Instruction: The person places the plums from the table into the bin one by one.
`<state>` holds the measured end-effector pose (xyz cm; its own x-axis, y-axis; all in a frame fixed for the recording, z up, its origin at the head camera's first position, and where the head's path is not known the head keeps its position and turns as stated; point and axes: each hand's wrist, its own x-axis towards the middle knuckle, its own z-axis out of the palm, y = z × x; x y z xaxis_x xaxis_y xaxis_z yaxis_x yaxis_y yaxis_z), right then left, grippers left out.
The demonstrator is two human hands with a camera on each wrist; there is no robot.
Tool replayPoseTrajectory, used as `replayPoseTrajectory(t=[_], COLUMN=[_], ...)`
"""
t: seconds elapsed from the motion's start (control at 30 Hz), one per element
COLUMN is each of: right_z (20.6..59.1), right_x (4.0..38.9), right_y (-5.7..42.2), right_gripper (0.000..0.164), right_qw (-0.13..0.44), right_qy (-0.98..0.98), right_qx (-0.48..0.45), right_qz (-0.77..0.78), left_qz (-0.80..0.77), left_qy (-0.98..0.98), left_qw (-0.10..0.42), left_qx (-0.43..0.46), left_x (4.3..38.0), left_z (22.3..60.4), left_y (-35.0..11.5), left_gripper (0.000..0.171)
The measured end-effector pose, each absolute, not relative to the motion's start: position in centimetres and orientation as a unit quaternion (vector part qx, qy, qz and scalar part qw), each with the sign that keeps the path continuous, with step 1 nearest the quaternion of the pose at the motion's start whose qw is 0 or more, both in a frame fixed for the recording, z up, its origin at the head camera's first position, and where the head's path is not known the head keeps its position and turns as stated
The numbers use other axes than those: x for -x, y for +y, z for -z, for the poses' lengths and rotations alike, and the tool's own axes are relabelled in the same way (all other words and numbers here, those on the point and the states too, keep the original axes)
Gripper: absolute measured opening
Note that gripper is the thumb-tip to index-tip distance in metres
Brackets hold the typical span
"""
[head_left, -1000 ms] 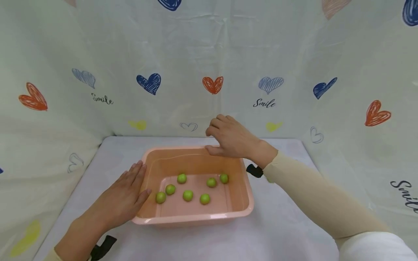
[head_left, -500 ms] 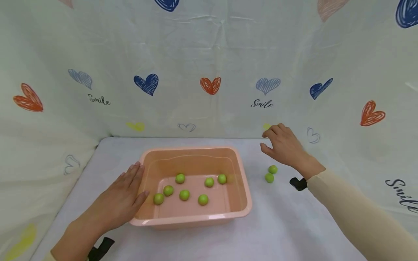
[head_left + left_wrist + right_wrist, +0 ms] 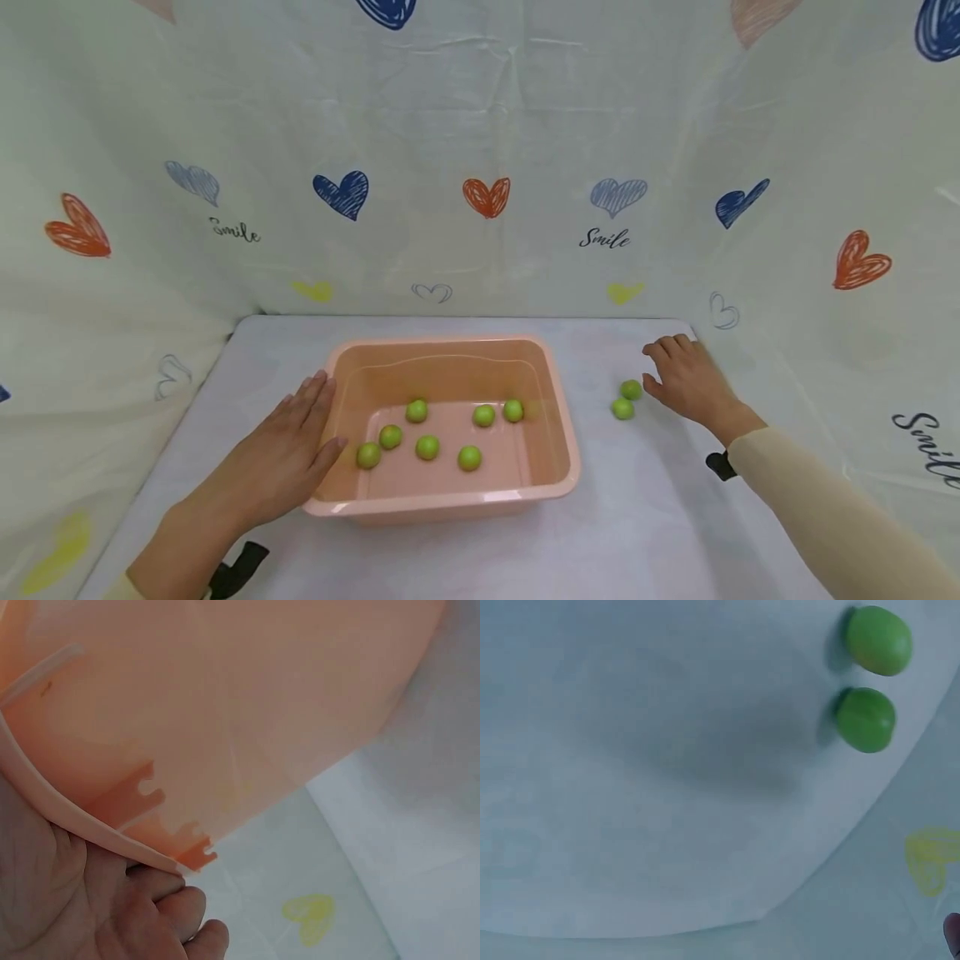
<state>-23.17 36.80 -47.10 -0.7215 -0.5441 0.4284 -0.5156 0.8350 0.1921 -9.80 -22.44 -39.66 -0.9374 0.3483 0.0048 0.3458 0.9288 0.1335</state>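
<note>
A pink plastic basin point(image 3: 450, 504) stands on the table, with several small round green fruits point(image 3: 427, 447) scattered over its floor. My left hand point(image 3: 281, 454) rests along the basin's left rim, fingers straight and thumb over the edge; the left wrist view shows the palm against the rim point(image 3: 90, 832). To the right of the basin, two more green fruits lie close together: a far one point(image 3: 631, 389) and a near one point(image 3: 622, 408). My right hand point(image 3: 690, 379) hovers just right of them, fingers loosely bent and holding nothing. Only a fingertip of it point(image 3: 952, 934) enters the right wrist view.
The table point(image 3: 637, 517) has a pale cloth top and rounded far corners. Behind and beside it hangs a white sheet point(image 3: 420, 108) printed with hearts and the word Smile. A black strap point(image 3: 722, 467) is on the right wrist, another point(image 3: 238, 570) on the left.
My right hand has moved from above the basin's far rim to the right and down, beside the two loose fruits, which it earlier hid. The left hand and basin stay put.
</note>
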Motion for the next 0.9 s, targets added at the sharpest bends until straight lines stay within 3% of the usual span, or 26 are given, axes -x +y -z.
replayPoseTrajectory(t=[0.3,0.9], right_z=[50.1,52.1], right_x=[22.3,23.2], right_y=[37.8,37.4], right_gripper=[0.051,0.050], right_qw=[0.113,0.092], right_qy=[-0.962,-0.956], right_qx=[-0.244,-0.267], right_qz=[0.049,0.077], left_qz=[-0.067,-0.071], left_qy=[0.983,0.982], left_qw=[0.012,0.005], left_qx=[-0.172,-0.176], left_x=[9.8,9.8], left_z=[39.6,39.5], left_y=[-22.2,-22.3], left_gripper=[0.081,0.079])
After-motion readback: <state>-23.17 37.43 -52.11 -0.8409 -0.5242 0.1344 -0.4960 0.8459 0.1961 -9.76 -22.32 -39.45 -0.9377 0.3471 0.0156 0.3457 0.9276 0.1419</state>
